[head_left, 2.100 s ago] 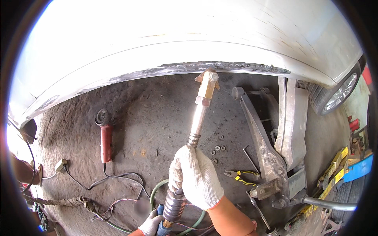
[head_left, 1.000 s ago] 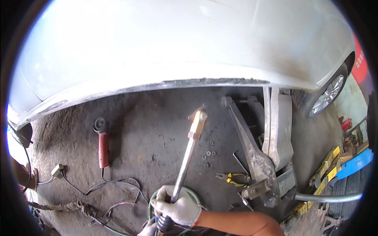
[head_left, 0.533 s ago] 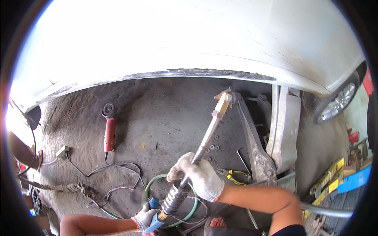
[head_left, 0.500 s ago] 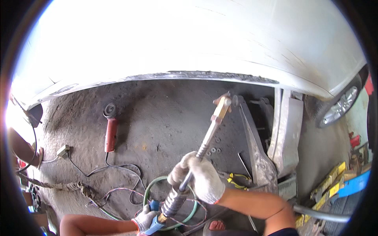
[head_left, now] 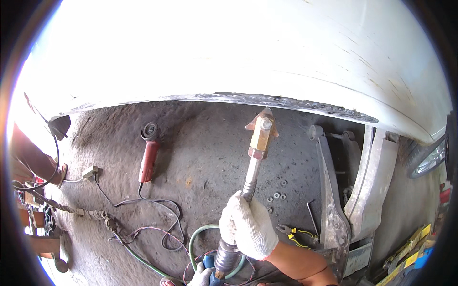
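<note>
In my right hand [head_left: 251, 225], white-gloved, is the metal shaft of a slide-hammer dent puller [head_left: 251, 174]; the fingers are wrapped round it. My left hand [head_left: 202, 277], also gloved, is at the puller's blue rear handle [head_left: 210, 261] by the lower edge; only part of it shows, and it appears closed. A dark ribbed weight [head_left: 226, 257] sits on the shaft between my hands. The puller's brass-coloured, pronged head [head_left: 261, 129] points up to the scraped lower sill [head_left: 286, 102] of a white car [head_left: 214, 57]. Whether the tip touches the sill I cannot tell.
A red angle grinder [head_left: 149, 159] lies left with its cord. Cables and a green hose [head_left: 194, 240] loop across the floor. Several washers [head_left: 276, 195], yellow-handled pliers [head_left: 298, 233] and a metal jack [head_left: 334, 200] are right. Another person's leg [head_left: 38, 155] shows far left.
The puller's head has moved left and stands more upright, close beneath the sill. My right hand has moved slightly right and down, my left lower. The view has shifted, so the floor things appear displaced.
</note>
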Available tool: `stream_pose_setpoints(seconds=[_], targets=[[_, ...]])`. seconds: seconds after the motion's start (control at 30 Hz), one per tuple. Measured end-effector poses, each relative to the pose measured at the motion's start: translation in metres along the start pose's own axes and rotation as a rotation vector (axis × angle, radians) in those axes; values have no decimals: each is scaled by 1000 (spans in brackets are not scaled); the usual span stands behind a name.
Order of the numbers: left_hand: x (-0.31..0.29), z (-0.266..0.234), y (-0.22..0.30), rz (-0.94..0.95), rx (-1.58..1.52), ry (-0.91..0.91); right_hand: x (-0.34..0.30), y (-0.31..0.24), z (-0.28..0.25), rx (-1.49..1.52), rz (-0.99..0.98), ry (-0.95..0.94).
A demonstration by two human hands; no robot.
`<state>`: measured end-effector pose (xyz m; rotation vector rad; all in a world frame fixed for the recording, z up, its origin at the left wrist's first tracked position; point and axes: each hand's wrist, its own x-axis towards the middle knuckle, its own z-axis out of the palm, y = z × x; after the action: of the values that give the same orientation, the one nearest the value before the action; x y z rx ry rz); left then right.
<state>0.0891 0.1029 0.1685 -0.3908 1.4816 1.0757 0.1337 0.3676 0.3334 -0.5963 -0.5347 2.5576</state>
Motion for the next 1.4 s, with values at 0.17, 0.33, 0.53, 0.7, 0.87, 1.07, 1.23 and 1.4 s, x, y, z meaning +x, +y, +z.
stream_pose_setpoints(seconds=[0.17, 0.33, 0.53, 0.7, 0.87, 1.07, 1.23, 1.4], targets=[[0, 1, 5, 35, 12, 4, 4, -6, -3, -91, -51, -25], [-2, 0, 11, 12, 52, 19, 6, -8, -4, -102, -57, -49], [-9, 0, 12, 109, 117, 32, 4, -7, -3, -98, -62, -45], [-17, 5, 20, 65, 163, 59, 3, -8, -1, -138, -60, -12], [-22, 10, 27, 31, 175, 55, 3, -9, -1, -150, -82, -28], [-17, 4, 24, 6, 134, 68, 4, -7, -2, -140, -82, -50], [-12, -3, 23, -19, 92, 14, 3, -6, 0, -148, -95, -3], [-12, -8, 18, 79, 194, 44, 4, 2, -12, -616, -141, -163]])
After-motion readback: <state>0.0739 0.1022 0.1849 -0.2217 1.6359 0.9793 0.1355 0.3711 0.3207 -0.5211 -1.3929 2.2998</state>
